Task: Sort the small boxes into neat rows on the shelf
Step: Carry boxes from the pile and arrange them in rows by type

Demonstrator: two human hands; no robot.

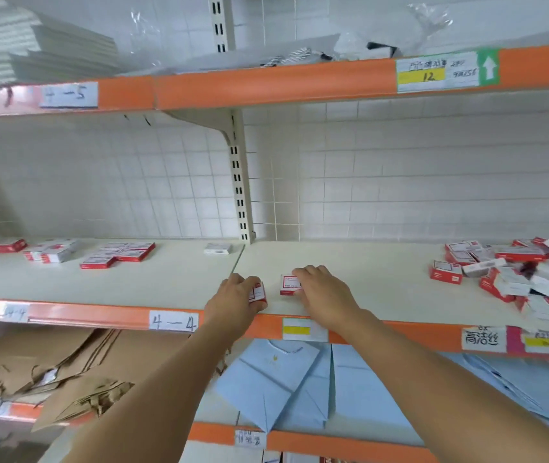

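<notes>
Left hand (236, 295) curled round one small red-and-white box (257, 293) at the front edge of the shelf (383, 279), grip closed on it. Right hand (323, 289) laid over a second box (289, 285), fingers bent onto its right end, apparently holding it. Boxes side by side, narrowly apart. Loose pile of boxes (527, 275) well off to the right, nearer the right hand.

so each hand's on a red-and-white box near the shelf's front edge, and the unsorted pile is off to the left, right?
Not quite: the head view shows the unsorted pile on the right. The rest holds: left hand and right hand each on a box near the shelf front edge.
</notes>
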